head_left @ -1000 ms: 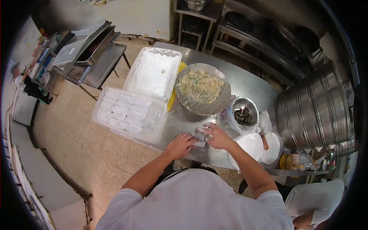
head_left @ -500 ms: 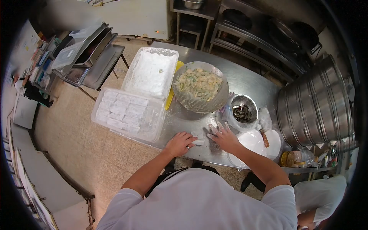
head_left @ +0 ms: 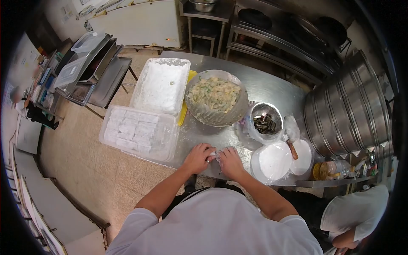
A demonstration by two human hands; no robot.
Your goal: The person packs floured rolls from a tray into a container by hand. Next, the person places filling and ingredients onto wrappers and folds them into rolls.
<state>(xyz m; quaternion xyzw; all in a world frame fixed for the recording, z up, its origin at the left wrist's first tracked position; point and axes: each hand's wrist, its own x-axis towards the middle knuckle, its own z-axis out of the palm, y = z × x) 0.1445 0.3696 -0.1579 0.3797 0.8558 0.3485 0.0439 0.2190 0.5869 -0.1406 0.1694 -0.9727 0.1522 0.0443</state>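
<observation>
My left hand [head_left: 199, 158] and my right hand [head_left: 230, 163] meet at the near edge of the steel table, fingers closed on a small white, translucent wrapped roll [head_left: 217, 154]. Fingers cover much of it. To the left, a clear plastic box [head_left: 169, 142] contains several white floured rolls [head_left: 129, 127]. Behind it is a tray of white powder [head_left: 159, 85]. A large bowl [head_left: 212, 117] of pale, chunky filling with green bits [head_left: 214, 93] stands beyond my hands. Right of them lie round white sheets [head_left: 272, 161] in plastic, beside a wooden-handled tool [head_left: 291, 149].
A steel bowl [head_left: 274, 109] of dark pieces sits at right, near tall stacked steel steamers [head_left: 346, 106] and a bottle of yellow liquid [head_left: 329, 170]. A co-worker in a white shirt [head_left: 355, 210] stands at lower right. Another person [head_left: 32, 110] is far left.
My right hand has moved left from the bare tabletop, its spread fingers closing on the white roll beside my left hand. The camera view has shifted slightly.
</observation>
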